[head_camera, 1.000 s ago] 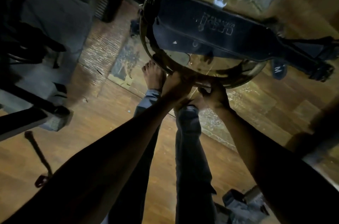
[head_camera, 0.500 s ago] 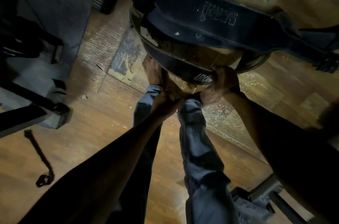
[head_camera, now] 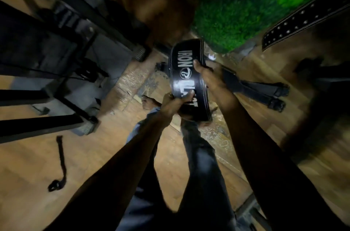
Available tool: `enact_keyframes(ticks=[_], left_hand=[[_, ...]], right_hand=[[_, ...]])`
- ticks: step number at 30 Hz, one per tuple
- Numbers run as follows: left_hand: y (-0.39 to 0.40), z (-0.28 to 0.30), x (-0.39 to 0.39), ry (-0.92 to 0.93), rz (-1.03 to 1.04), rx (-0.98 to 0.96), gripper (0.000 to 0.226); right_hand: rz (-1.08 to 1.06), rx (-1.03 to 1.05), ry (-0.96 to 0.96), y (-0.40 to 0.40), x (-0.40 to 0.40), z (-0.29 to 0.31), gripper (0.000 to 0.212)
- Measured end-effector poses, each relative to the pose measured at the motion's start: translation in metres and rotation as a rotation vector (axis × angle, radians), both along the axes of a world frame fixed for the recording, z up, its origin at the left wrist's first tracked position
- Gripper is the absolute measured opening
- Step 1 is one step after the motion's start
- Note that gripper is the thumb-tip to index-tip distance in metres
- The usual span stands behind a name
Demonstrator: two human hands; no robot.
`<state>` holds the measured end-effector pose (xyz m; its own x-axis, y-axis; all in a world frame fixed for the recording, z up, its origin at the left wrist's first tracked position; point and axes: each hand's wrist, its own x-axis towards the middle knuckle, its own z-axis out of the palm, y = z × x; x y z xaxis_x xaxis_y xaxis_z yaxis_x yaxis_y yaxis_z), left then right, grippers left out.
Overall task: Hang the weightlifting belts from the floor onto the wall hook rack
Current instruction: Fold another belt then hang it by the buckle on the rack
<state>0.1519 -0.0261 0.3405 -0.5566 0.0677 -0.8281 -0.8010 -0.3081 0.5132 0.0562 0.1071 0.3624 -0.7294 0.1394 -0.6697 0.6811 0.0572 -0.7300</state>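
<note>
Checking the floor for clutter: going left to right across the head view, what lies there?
Loose black strap → rack feet → bare foot → held IRON belt → strap ends → studded belt.

Head view, steeply downward (close)

Belt (head_camera: pixel 186 77): black leather, glossy, white print, stitched edges. Studded belt (head_camera: pixel 303 20): black leather, metal rivets. Floor (head_camera: pixel 32 170): worn wood planks. Turf (head_camera: pixel 246 0): green, rough pile.
</note>
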Motion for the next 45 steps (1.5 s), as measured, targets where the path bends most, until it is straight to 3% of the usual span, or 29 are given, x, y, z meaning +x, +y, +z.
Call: enact_keyframes(ticks=[5,8,11,14,16,18,20,21,22,26,29,32,39,45], left_hand=[[-0.033,0.135,-0.032,0.093,0.073,0.084,0.014],[-0.061,0.181,-0.056,0.160,0.093,0.136,0.031],[-0.084,0.221,-0.094,0.195,0.040,0.147,0.049],[-0.097,0.273,-0.123,0.242,-0.104,0.204,0.023],[-0.102,0.292,-0.137,0.265,-0.114,0.159,0.025],[-0.104,0.307,-0.147,0.278,-0.125,0.171,0.042],[-0.102,0.327,-0.147,0.310,-0.129,0.190,0.034],[-0.102,0.336,-0.145,0.328,-0.111,0.217,0.027],[-0.104,0.343,-0.143,0.349,-0.116,0.260,0.026],[-0.110,0.356,-0.128,0.512,-0.184,0.390,0.043],[-0.112,0.367,-0.120,0.598,-0.191,0.358,0.045],[-0.115,0.369,-0.117,0.660,-0.160,0.364,0.056],[-0.120,0.397,-0.134,0.807,-0.387,0.411,0.072],[-0.097,0.459,-0.161,0.752,-0.160,0.342,0.062]], right_hand=[[-0.085,-0.174,-0.039,-0.034,-0.006,0.113,0.052],[-0.001,-0.238,-0.032,-0.043,0.013,0.165,0.036],[0.022,-0.346,0.002,-0.058,0.034,0.208,0.053],[-0.098,-0.362,0.066,-0.077,0.044,0.246,0.031],[-0.147,-0.381,0.135,-0.087,0.041,0.269,0.022],[-0.177,-0.359,0.182,-0.091,0.037,0.285,0.042],[-0.207,-0.330,0.187,-0.092,0.032,0.295,0.094],[-0.223,-0.319,0.186,-0.092,0.032,0.301,0.110],[-0.233,-0.317,0.183,-0.090,0.031,0.304,0.112],[-0.218,-0.401,0.293,-0.093,0.026,0.330,0.068],[-0.228,-0.268,0.370,-0.092,0.013,0.353,0.077],[-0.141,-0.233,0.399,-0.088,-0.001,0.377,0.067],[-0.064,-0.525,0.476,-0.066,-0.044,0.439,0.055],[0.012,-0.668,0.587,-0.039,-0.062,0.452,0.058]])
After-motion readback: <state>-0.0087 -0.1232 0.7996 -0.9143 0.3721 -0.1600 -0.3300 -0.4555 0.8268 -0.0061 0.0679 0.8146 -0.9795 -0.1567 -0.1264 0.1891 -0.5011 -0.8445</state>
